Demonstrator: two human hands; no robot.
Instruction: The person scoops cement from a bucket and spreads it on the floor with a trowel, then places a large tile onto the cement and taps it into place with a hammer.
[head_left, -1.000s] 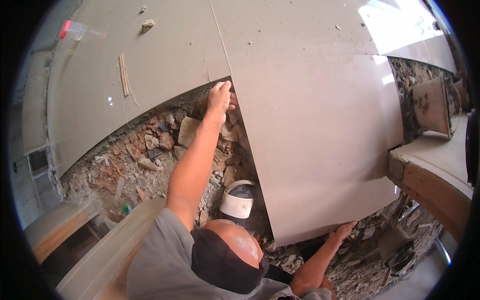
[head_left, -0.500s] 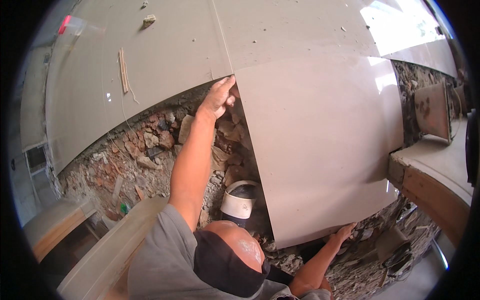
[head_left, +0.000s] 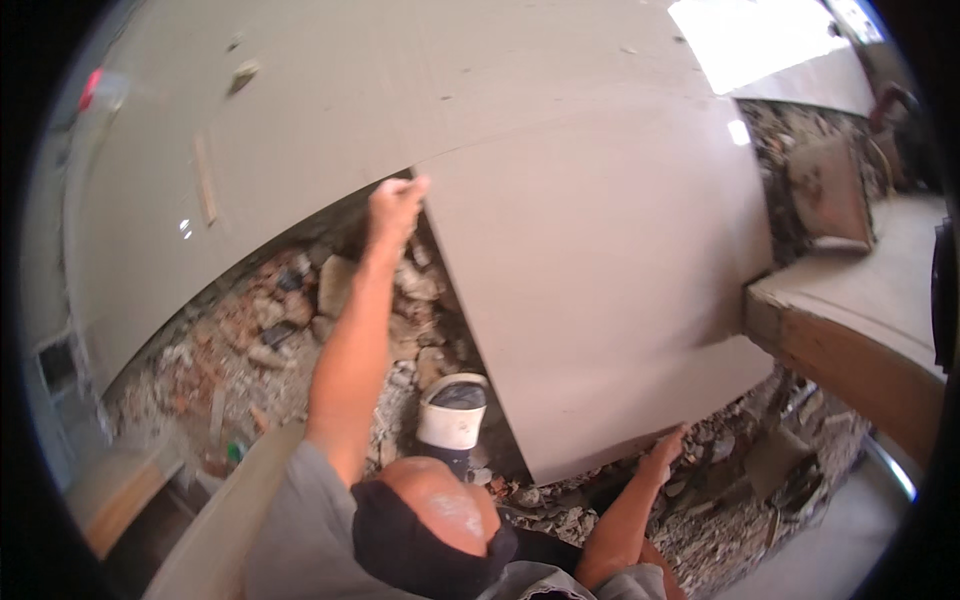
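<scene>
A large glossy beige tile (head_left: 610, 270) lies in front of me, its far edge meeting the row of laid tiles beyond. My left hand (head_left: 397, 208) is closed at its far left corner, thumb and fingers pinched around the edge. At the near edge, toward the right, my right hand (head_left: 662, 458) grips from below; part of its fingers is hidden by the rim. Dark shadow shows under the tile's left side, above the rubble (head_left: 270, 325).
Laid beige tiles (head_left: 310, 90) spread across the far side, carrying a wooden strip (head_left: 205, 178) and a stone chip (head_left: 243, 76). My white shoe (head_left: 452, 412) stands among the rubble. A wooden-edged bench (head_left: 840, 340) borders the tile's right side, with a dirty bucket (head_left: 828, 195) beyond it.
The view has shifted, so the scene sits further left. My left hand stays at the tile's far left corner, and my right hand remains at the near edge.
</scene>
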